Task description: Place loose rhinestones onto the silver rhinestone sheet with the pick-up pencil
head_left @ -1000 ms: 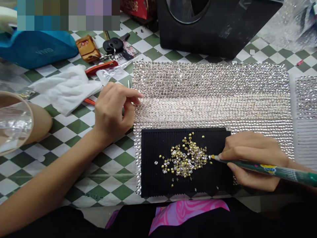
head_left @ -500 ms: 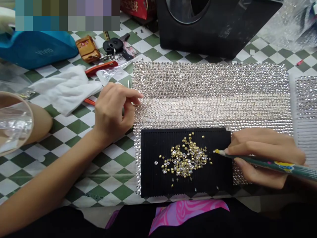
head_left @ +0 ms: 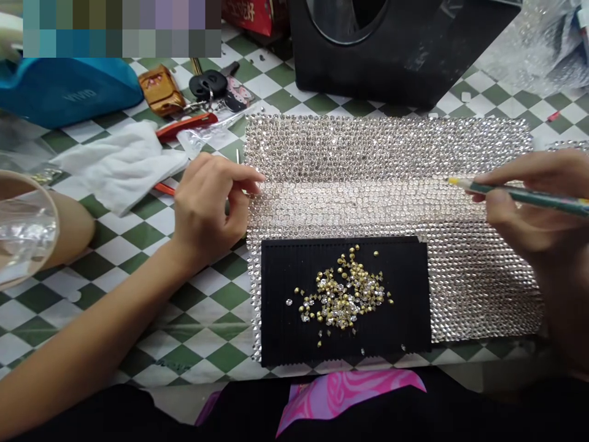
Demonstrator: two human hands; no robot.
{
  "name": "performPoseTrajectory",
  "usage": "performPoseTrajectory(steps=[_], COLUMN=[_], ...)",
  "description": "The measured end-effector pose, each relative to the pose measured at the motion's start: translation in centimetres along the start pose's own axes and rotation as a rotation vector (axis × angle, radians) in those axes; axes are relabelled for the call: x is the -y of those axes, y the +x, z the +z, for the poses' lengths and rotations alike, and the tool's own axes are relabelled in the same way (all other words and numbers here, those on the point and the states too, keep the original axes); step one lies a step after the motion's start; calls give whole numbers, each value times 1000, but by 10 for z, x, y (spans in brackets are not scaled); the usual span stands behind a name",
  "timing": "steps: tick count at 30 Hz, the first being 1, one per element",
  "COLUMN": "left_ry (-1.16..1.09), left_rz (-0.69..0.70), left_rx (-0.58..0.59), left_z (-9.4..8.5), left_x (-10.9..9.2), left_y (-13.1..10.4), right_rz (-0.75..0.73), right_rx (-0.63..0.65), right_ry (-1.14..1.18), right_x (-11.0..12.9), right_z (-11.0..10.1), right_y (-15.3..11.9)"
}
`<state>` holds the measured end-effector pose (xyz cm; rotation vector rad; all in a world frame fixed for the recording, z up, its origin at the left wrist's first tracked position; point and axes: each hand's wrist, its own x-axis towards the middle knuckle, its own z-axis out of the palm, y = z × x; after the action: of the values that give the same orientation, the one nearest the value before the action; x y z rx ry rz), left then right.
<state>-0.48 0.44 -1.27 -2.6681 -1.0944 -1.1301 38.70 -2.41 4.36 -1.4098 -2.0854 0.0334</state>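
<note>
- Right hand (head_left: 536, 227) holds pen (head_left: 529, 195) over rhinestone sheet (head_left: 478, 288), beyond far edge of black tray (head_left: 285, 337)
- Left hand (head_left: 209, 202) curls narrowly at sheet's left edge; grip unclear

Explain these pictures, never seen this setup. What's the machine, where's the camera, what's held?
There's no machine: these are a person's bare hands, seen by one head-worn camera looking forward and down. The right hand holds a green pen-like tool, its yellow tip over a rhinestone-covered sheet. The left hand has its fingertips at the sheet's left edge. A black tray bearing loose stones lies on the sheet, and beneath is a checked tabletop.
</note>
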Motion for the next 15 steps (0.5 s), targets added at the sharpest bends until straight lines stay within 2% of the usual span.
performPoseTrajectory(steps=[3,6,15], left_ry=[-2,2,-4], left_rz=[-4,-15,2], left_rx=[5,9,-18], left_z=[0,0,1], left_x=[0,-1,1], left_y=[0,0,0], right_rz=[-179,-273,-304], right_rx=[-53,-38,40], right_ry=[18,-11,-42], right_x=[-11,-11,-5], right_z=[9,13,10], right_y=[1,5,5])
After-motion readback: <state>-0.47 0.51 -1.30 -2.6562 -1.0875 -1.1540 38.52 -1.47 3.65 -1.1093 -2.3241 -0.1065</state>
